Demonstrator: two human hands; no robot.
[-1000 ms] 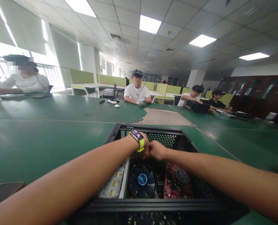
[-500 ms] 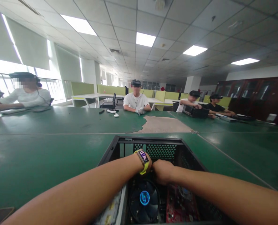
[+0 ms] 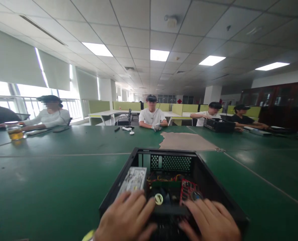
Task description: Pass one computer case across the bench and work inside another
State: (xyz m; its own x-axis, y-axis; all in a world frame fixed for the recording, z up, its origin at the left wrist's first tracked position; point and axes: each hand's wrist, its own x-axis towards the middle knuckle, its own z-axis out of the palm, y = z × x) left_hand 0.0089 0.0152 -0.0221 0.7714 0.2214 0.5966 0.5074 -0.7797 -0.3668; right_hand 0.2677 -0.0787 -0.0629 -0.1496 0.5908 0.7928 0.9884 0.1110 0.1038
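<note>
An open black computer case (image 3: 204,174) sits on the green table (image 3: 50,180), straight ahead of the person. The left hand (image 3: 125,219) lies flat on the case's near edge with its fingers spread, gripping nothing; the right hand (image 3: 210,219) rests beside it in the same way. Between them a fan (image 3: 159,199) and a red circuit board (image 3: 187,190) show inside. Other people sit along the far side.

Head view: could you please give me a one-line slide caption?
Both hands, left hand and right hand, rest on an open computer case on a green table.
</note>
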